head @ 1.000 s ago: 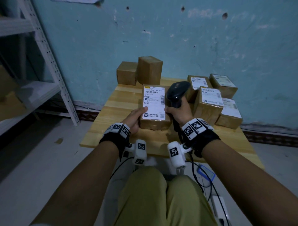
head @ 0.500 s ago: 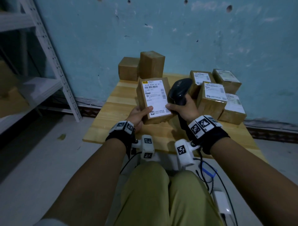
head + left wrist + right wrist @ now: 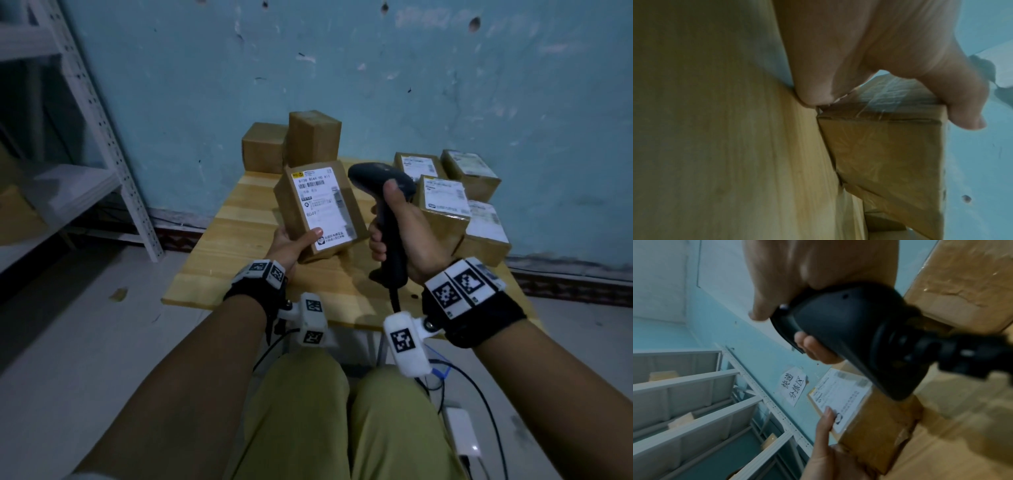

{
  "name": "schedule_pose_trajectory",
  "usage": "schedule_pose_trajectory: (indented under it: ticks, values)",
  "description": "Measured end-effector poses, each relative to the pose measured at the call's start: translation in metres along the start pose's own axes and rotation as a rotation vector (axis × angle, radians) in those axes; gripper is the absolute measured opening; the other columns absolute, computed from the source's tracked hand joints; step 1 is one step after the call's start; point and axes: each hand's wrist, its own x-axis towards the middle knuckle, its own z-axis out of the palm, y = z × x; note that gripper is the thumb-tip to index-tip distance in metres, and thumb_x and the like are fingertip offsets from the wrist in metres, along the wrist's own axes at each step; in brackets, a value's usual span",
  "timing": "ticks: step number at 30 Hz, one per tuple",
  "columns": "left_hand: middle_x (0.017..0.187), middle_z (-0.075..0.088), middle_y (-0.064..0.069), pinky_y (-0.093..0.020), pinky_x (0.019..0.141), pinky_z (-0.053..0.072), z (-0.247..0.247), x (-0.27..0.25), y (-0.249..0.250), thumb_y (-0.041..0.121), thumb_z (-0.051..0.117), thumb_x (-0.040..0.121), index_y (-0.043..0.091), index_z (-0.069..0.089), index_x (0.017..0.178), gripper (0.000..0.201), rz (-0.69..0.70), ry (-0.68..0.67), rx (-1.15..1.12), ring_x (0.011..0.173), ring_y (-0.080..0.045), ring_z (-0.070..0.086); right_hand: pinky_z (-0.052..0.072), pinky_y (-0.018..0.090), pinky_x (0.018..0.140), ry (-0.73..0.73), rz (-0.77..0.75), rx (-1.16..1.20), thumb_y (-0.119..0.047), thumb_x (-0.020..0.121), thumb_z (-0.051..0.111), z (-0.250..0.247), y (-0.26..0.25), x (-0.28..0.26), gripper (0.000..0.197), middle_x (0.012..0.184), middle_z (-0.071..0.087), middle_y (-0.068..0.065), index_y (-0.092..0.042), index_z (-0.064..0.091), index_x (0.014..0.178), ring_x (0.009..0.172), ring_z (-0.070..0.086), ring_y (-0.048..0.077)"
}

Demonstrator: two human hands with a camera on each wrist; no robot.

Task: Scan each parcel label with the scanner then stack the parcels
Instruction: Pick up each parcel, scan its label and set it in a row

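Observation:
My left hand (image 3: 294, 245) grips a brown cardboard parcel (image 3: 318, 209) by its near end, thumb on the white label (image 3: 323, 205), and holds it tilted above the wooden table (image 3: 219, 260). The left wrist view shows the parcel (image 3: 885, 155) from its underside, my left hand (image 3: 900, 91) wrapped over its end. My right hand (image 3: 394, 229) grips the black barcode scanner (image 3: 385, 205) by the handle, just right of the parcel. In the right wrist view the scanner (image 3: 849, 331) fills the centre, with the labelled parcel (image 3: 863, 415) below it.
Several labelled parcels (image 3: 445, 205) are grouped at the table's right back. Two plain brown boxes (image 3: 294, 144) stand at the back left by the blue wall. A white metal shelf rack (image 3: 102, 137) stands on the left. The scanner cable (image 3: 479, 394) hangs down to a white box on the floor.
My left hand has lifted the parcel off the table and tilted its label up. The right hand has raised the scanner beside it.

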Motion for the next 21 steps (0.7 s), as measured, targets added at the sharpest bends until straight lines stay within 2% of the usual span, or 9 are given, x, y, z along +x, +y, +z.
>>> schedule_pose_trajectory:
  ticks: [2,3,5,7,9,11,13,17,21]
  values:
    - [0.127,0.059,-0.016,-0.046,0.101,0.046,-0.001,0.003,-0.001,0.031,0.083,0.043,0.001,0.042,0.135,0.105,0.004,0.004,0.034,0.114,-0.030,0.060,0.029,0.018,0.037,-0.039,0.033,0.020,-0.073,0.064,0.044,0.004,-0.005,-0.003,0.061,0.044,0.041,0.002,-0.011,0.047,0.063,0.032,0.035,0.013]
    - [0.127,0.059,-0.017,-0.045,0.100,0.046,0.000,0.000,0.000,0.028,0.084,0.048,0.001,0.042,0.134,0.099,0.002,-0.001,0.041,0.113,-0.030,0.060,0.028,0.018,0.036,-0.063,0.055,0.022,-0.076,0.065,0.038,0.006,-0.006,-0.003,0.066,0.043,0.040,0.002,-0.011,0.046,0.063,0.031,0.034,0.013]
    - [0.128,0.058,-0.021,-0.044,0.100,0.046,0.001,-0.001,0.001,0.012,0.078,0.070,-0.002,0.043,0.133,0.074,-0.004,0.007,0.044,0.111,-0.030,0.060,0.027,0.017,0.036,-0.093,0.105,0.030,-0.076,0.078,0.022,0.008,-0.009,-0.003,0.072,0.044,0.038,0.003,-0.012,0.049,0.060,0.031,0.033,0.013]
    - [0.129,0.057,-0.022,-0.043,0.099,0.046,0.000,0.002,0.000,0.005,0.070,0.079,-0.003,0.042,0.134,0.061,-0.002,0.019,0.050,0.112,-0.031,0.059,0.027,0.017,0.036,-0.099,0.144,0.028,-0.074,0.083,0.014,0.010,-0.010,-0.004,0.078,0.045,0.037,0.005,-0.013,0.053,0.054,0.032,0.033,0.014]
    - [0.129,0.057,-0.021,-0.043,0.099,0.046,0.000,0.002,0.000,0.010,0.074,0.076,-0.002,0.041,0.134,0.068,-0.004,0.019,0.038,0.115,-0.033,0.058,0.027,0.018,0.036,-0.111,0.167,0.011,-0.077,0.082,0.013,0.011,-0.010,-0.005,0.082,0.046,0.037,0.005,-0.014,0.053,0.048,0.032,0.033,0.015]
    - [0.127,0.059,-0.019,-0.044,0.099,0.047,0.000,0.001,0.000,0.025,0.084,0.056,-0.001,0.042,0.134,0.092,0.003,0.007,0.042,0.114,-0.032,0.059,0.027,0.018,0.037,-0.118,0.174,-0.012,-0.077,0.082,0.012,0.012,-0.011,-0.006,0.083,0.046,0.037,0.005,-0.014,0.054,0.048,0.033,0.033,0.015]
    - [0.126,0.060,-0.018,-0.046,0.100,0.046,-0.001,0.003,-0.001,0.031,0.082,0.046,0.000,0.043,0.134,0.101,0.013,0.000,0.050,0.114,-0.032,0.059,0.028,0.019,0.037,-0.113,0.180,-0.034,-0.077,0.082,0.013,0.013,-0.012,-0.007,0.082,0.046,0.037,0.005,-0.011,0.051,0.053,0.033,0.033,0.015]
    - [0.126,0.059,-0.018,-0.048,0.102,0.045,-0.002,0.003,-0.001,0.023,0.078,0.057,-0.001,0.045,0.132,0.086,0.014,-0.017,0.066,0.115,-0.032,0.059,0.029,0.019,0.037,-0.104,0.192,-0.060,-0.078,0.082,0.013,0.015,-0.015,-0.007,0.079,0.045,0.038,0.004,-0.009,0.046,0.060,0.033,0.034,0.014]
    - [0.127,0.059,-0.020,-0.047,0.101,0.045,-0.002,0.003,0.000,0.009,0.071,0.079,-0.002,0.044,0.133,0.061,-0.007,-0.005,0.074,0.113,-0.033,0.059,0.030,0.018,0.036,-0.101,0.195,-0.063,-0.078,0.081,0.016,0.015,-0.016,-0.007,0.076,0.045,0.040,0.003,-0.009,0.044,0.066,0.033,0.036,0.014]
